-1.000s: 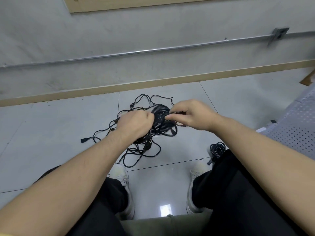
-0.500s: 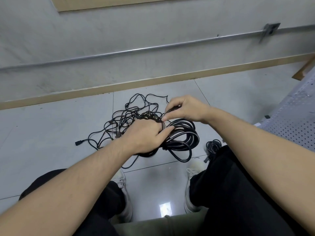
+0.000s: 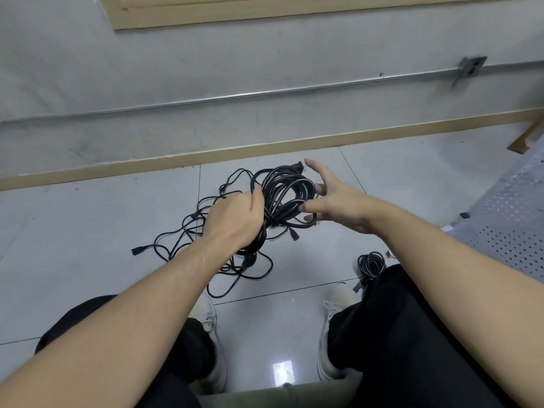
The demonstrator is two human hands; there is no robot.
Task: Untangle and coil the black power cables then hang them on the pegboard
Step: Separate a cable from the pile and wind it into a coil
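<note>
Tiled floor [image 3: 88, 231] (perhaps glossy): tangled cables [image 3: 188, 231]

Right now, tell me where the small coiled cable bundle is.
In the head view, the small coiled cable bundle lies on the floor lower right, beside the right knee.

tangled cables [image 3: 206, 231] on floor [image 3: 88, 231] | small coil [image 3: 371, 262] right

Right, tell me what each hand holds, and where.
Left hand grips the coiled cable at the coil's near-left side; right hand is open, holding nothing.
</note>
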